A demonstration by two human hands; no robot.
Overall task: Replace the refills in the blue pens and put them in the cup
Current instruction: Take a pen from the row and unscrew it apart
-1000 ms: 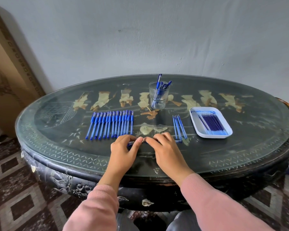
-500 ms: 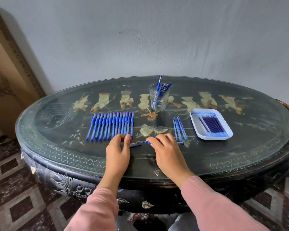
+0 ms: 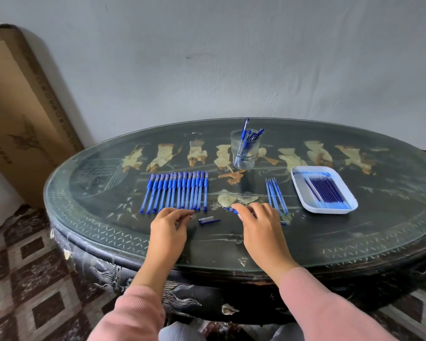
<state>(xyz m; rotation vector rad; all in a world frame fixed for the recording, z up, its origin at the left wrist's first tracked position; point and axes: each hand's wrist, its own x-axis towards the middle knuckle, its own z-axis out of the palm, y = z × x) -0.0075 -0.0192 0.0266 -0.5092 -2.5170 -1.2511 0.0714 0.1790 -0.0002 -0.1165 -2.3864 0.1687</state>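
An oval, dark, glass-topped counter (image 3: 354, 242) was shown. On it a row of blue pens (image 3: 180, 193) was laid at the left and a clear cup (image 3: 245, 153) was stood behind the middle. A few loose refills (image 3: 276, 195) and a white tray (image 3: 298, 179) were set to the right. A small blue pen piece (image 3: 208, 221) was left near the front.

Round dark table (image 3: 108, 217), glass-topped: a row of blue pens (image 3: 177, 193) laid side by side left of centre, a clear cup (image 3: 245, 153) behind it holding several pens, and a few loose refills (image 3: 276, 195) just left of a white tray (image 3: 299, 190) of refills. Left hand (image 3: 169, 225), fingers curled, at the row's near ends; whether it holds anything is not discernible. Right hand (image 3: 258, 222) grips a pen (image 3: 231, 209) lying crosswise, with a small blue pen part (image 3: 209, 220) on the glass between the hands.
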